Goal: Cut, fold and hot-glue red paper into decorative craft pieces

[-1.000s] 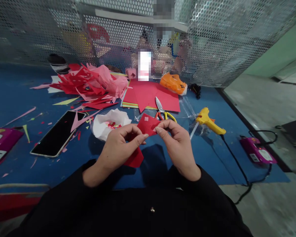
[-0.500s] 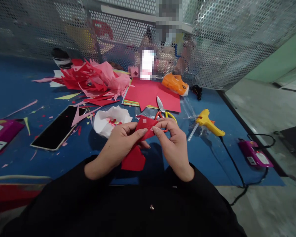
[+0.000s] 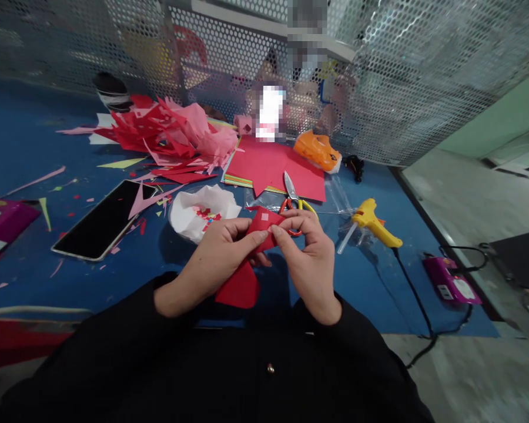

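Observation:
Both hands hold a piece of red paper above the front of the blue table. My left hand grips it from the left, thumb on top and fingers underneath. At its right side my right hand pinches the paper between thumb and forefinger. A small pale pink square lies on the red surface, near my right fingertips. Just beyond my left hand is a white paper-lined bowl with small coloured paper bits in it. Scissors with red and yellow handles lie behind my right hand.
A yellow glue gun lies right, its cord running to a purple power strip. Left are a black phone and another purple box. Behind sit red and pink scraps, red sheets and an orange packet.
The view has shifted slightly. Both hands stay on the red paper, whose upper part looks a little more curled over, and my right fingertips remain pressed to it.

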`<state>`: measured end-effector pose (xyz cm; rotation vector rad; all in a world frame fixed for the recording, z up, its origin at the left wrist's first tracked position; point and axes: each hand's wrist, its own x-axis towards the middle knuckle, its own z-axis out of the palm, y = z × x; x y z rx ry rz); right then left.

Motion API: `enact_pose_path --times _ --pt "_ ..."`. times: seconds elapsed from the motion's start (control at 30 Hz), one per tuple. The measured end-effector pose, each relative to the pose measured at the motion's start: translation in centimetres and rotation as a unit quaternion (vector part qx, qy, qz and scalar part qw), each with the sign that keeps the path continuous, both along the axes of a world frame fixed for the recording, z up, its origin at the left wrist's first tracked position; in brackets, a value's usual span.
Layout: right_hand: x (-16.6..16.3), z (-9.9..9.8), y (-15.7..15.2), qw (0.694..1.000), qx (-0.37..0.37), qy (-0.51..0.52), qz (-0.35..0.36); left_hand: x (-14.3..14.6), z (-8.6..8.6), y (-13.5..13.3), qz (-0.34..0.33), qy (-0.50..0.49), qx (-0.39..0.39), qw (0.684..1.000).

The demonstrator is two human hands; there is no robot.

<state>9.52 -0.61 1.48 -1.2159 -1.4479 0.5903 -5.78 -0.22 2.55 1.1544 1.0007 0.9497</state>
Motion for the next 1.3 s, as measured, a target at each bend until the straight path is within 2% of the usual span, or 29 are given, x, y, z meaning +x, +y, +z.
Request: enact_pose_path --times 0.57,0.77,1.0,1.3 --pt "0.18 -0.10 -0.10 1.000 0.026 0.006 0.000 0.09 0.21 -0.06 0.013 0.069 0.017 0.997" --pt "0.63 -0.45 -0.31 0.991 -0.048 0.123 0.010 -0.01 0.28 -0.11 0.027 0.075 -0.013 0.997" --pt "0.56 -0.30 -0.55 0.991 -0.073 0.111 0.033 0.32 0.06 0.17 0.041 0.000 -0.026 0.999" --pt "0.37 -0.44 -0.87 0.992 -0.066 0.096 0.045 0.36 -0.21 0.31 0.050 0.051 0.007 0.997"
